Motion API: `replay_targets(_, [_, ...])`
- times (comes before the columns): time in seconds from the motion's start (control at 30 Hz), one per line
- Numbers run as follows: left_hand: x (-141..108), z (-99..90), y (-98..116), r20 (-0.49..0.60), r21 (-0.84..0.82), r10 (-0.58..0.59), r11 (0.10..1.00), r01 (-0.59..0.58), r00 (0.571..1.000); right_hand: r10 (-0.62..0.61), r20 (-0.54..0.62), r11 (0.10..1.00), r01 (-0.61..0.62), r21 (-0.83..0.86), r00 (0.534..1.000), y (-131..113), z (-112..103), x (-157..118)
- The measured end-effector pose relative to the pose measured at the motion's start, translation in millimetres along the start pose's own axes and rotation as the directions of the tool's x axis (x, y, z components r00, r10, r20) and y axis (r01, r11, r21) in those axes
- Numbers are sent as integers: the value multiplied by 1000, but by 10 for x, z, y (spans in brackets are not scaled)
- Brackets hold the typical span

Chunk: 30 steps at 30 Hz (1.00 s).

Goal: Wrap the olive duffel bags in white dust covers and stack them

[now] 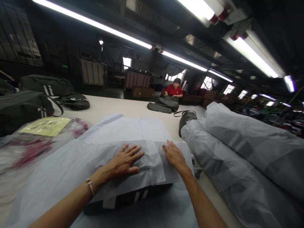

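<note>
A dark bag (128, 199) with two white stripes lies in front of me, its top covered by white tissue paper (152, 164). My left hand (124, 161) rests flat on the paper, fingers spread, over the bag's left and middle part. Flat on the right part of the same paper is my right hand (174, 154), its fingers stretched out. More tissue paper spreads beneath the bag and beyond it. Only the bag's near side shows; the rest is hidden under the paper.
Paper-wrapped bundles (228, 167) lie along the right. At left are dark green bags (23, 106) and a clear plastic bag (28, 152) with a yellow note (45, 126). Across the white table (106, 106), a person in red (174, 91) handles another dark bag (165, 104).
</note>
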<state>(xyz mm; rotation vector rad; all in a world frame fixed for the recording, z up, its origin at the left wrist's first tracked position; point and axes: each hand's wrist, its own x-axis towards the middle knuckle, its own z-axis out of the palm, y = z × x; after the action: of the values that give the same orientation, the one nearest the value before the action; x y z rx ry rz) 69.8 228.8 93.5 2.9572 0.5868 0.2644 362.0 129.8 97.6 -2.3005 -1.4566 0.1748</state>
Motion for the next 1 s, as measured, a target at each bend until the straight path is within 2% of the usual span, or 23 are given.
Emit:
replay_targets(0.13, [22,-12,7,36,43,-17,999,16,999,-42,-16,987,44,156,999,114,-64,-16])
replay_targets(0.23, [36,-42,41,60,64,-34,998,31,998,-56,-136,954,93,285,989,167,-249,-130])
replay_targets(0.3, [48,-47,57,53,79,-40,996,35,998,17,-235,927,73,369,972,238,-396,-333])
replay_targets(0.37, [65,-30,51,18,97,-30,995,28,999,118,-234,852,23,524,965,355,-497,-681])
replay_targets(0.43, [82,-1,28,-6,106,-12,994,12,1000,231,-104,735,-104,670,967,526,-512,-1196])
replay_targets(0.47, [89,14,14,-10,109,-4,994,5,1000,281,12,685,-209,698,960,634,-483,-1513])
replay_targets(0.5, [94,25,2,-10,111,2,994,-1,1000,330,144,637,-333,695,933,757,-429,-1864])
replay_targets(0.53, [98,34,-8,-8,114,7,993,-7,1000,381,272,589,-459,665,884,891,-351,-2239])
replay_targets(0.57, [101,39,-16,-8,118,12,993,-11,1000,424,393,540,-576,613,816,1027,-251,-2628])
replay_targets(0.63, [106,40,-23,-9,125,26,992,-25,1000,516,571,397,-769,501,638,1269,-6,-3402])
replay_targets(0.7, [113,32,-23,-11,124,43,991,-42,999,603,633,251,-869,426,485,1407,261,-4089])
replay_targets(0.73, [116,26,-21,-12,121,50,991,-48,999,625,651,160,-886,434,431,1423,388,-4370])
replay_targets(0.77, [120,19,-20,-11,117,55,992,-53,998,620,677,45,-879,474,397,1403,504,-4599])
replay_targets(0.8, [123,14,-19,-10,114,58,992,-56,998,598,703,-72,-848,526,385,1353,607,-4770])
replay_targets(0.83, [125,10,-18,-9,111,57,992,-56,998,567,724,-190,-793,579,393,1280,696,-4882])
replay_targets(0.9, [129,7,-20,-10,107,50,993,-49,999,513,740,-382,-656,651,436,1092,834,-4944])
replay_targets(1.0, [132,13,-29,-18,104,42,994,-39,999,503,728,-524,-505,686,466,818,966,-4772])
